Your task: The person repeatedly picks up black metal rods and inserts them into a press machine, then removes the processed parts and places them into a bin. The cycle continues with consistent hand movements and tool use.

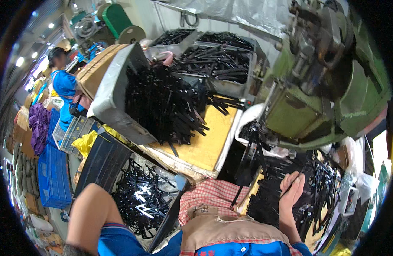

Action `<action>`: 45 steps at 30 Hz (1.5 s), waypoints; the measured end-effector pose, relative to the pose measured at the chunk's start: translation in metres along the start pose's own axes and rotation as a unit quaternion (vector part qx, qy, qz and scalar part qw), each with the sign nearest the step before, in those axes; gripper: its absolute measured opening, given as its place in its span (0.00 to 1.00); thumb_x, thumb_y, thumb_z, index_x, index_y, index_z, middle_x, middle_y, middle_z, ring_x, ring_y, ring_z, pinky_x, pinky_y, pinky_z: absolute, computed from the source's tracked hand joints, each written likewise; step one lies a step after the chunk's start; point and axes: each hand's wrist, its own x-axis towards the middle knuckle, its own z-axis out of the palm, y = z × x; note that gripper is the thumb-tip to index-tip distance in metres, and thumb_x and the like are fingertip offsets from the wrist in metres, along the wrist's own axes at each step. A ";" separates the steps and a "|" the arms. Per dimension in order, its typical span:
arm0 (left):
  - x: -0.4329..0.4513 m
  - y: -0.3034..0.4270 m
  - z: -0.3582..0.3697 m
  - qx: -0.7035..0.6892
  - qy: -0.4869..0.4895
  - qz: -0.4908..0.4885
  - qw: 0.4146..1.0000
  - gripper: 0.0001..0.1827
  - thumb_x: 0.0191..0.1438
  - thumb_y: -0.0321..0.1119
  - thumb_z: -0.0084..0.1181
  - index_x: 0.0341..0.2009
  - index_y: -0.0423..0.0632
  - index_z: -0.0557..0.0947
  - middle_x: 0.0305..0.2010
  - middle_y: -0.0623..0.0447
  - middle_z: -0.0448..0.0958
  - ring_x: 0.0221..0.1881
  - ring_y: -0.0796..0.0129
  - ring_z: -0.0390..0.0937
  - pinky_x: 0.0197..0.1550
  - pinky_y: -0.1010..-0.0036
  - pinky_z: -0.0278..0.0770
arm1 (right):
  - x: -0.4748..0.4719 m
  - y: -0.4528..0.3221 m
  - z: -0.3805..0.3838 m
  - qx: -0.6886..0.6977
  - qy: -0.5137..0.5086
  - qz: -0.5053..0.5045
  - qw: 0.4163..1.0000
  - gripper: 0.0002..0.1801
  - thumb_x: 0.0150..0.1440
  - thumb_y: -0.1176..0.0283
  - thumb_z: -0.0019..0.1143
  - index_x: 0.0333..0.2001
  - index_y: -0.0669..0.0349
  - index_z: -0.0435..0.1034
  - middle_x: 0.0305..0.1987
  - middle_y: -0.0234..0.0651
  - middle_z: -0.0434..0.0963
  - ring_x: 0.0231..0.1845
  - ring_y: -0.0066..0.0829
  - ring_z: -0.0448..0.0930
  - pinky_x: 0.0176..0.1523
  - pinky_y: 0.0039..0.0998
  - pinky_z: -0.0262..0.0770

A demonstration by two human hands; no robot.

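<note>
My right hand (291, 188) is above a large pile of black strips (273, 195) at the lower right, with a thin dark strip between its fingers. My left arm is bent at the lower left edge, and its hand is out of view. Before me a grey bin (116, 105) lies tipped on its side on a yellow board (212, 140), with many thin black strips (164, 105) spilling from it. A deep dark crate (103, 160) of shiny black pieces (145, 195) stands beside my left side. A red checked cloth (212, 192) lies at my lap.
A green machine (295, 112) stands at the right, close beyond my right hand. Plastic tubs of black strips (215, 64) are at the back. A co-worker in blue (63, 83) stands at the left, near a blue crate (54, 176) and a white wire basket (75, 131).
</note>
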 end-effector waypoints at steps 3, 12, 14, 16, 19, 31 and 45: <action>-0.034 -0.010 -0.007 -0.107 0.102 -0.128 0.981 0.42 0.56 0.44 0.59 0.66 0.47 0.51 0.53 0.43 0.71 0.44 0.63 0.74 0.50 0.68 0.71 | 0.000 0.006 0.002 -0.037 0.083 0.045 0.995 0.12 0.67 0.62 0.35 0.34 0.56 0.54 0.23 0.23 0.52 0.21 0.15 0.54 0.22 0.17 0.50; -0.102 -0.096 0.036 -0.296 -0.040 -0.638 0.710 0.43 0.56 0.40 0.59 0.68 0.43 0.51 0.50 0.45 0.73 0.34 0.72 0.74 0.36 0.77 0.74 | -0.021 0.016 -0.003 -0.023 0.051 0.070 0.996 0.12 0.68 0.61 0.36 0.34 0.54 0.56 0.24 0.21 0.54 0.20 0.12 0.54 0.22 0.17 0.46; -0.110 -0.116 0.026 -0.447 -0.205 -0.619 0.612 0.35 0.54 0.45 0.59 0.62 0.41 0.66 0.38 0.50 0.78 0.29 0.75 0.75 0.30 0.80 0.73 | -0.021 0.016 -0.005 -0.048 0.076 0.083 0.992 0.12 0.67 0.60 0.37 0.34 0.54 0.56 0.22 0.21 0.54 0.19 0.11 0.53 0.20 0.16 0.46; -0.136 -0.111 0.066 -0.535 -0.248 -0.579 0.563 0.26 0.58 0.40 0.55 0.58 0.41 0.71 0.28 0.54 0.77 0.28 0.76 0.75 0.31 0.79 0.74 | -0.019 0.022 -0.011 -0.073 0.050 0.100 0.991 0.12 0.66 0.59 0.38 0.34 0.54 0.58 0.18 0.20 0.52 0.16 0.11 0.53 0.17 0.16 0.46; -0.221 -0.122 0.156 -0.400 -0.259 -0.639 0.604 0.22 0.60 0.38 0.55 0.55 0.42 0.73 0.37 0.55 0.76 0.35 0.76 0.73 0.38 0.78 0.74 | -0.020 0.031 -0.012 -0.043 0.004 0.204 0.978 0.09 0.66 0.65 0.40 0.39 0.59 0.61 0.21 0.22 0.60 0.20 0.12 0.61 0.21 0.16 0.55; -0.269 -0.080 0.342 -0.489 -0.190 -0.698 0.487 0.16 0.60 0.42 0.54 0.39 0.41 0.82 0.28 0.55 0.78 0.30 0.75 0.74 0.37 0.77 0.73 | -0.024 0.042 -0.025 -0.007 0.035 0.246 0.969 0.12 0.68 0.67 0.37 0.31 0.59 0.61 0.17 0.20 0.57 0.15 0.11 0.56 0.18 0.17 0.50; -0.231 -0.063 0.326 -0.390 -0.005 -0.729 0.563 0.13 0.61 0.41 0.53 0.40 0.44 0.81 0.18 0.60 0.72 0.19 0.79 0.68 0.23 0.82 0.65 | 0.000 0.072 -0.032 -0.008 0.064 0.284 0.957 0.12 0.66 0.65 0.41 0.30 0.58 0.63 0.15 0.21 0.58 0.12 0.12 0.56 0.16 0.18 0.48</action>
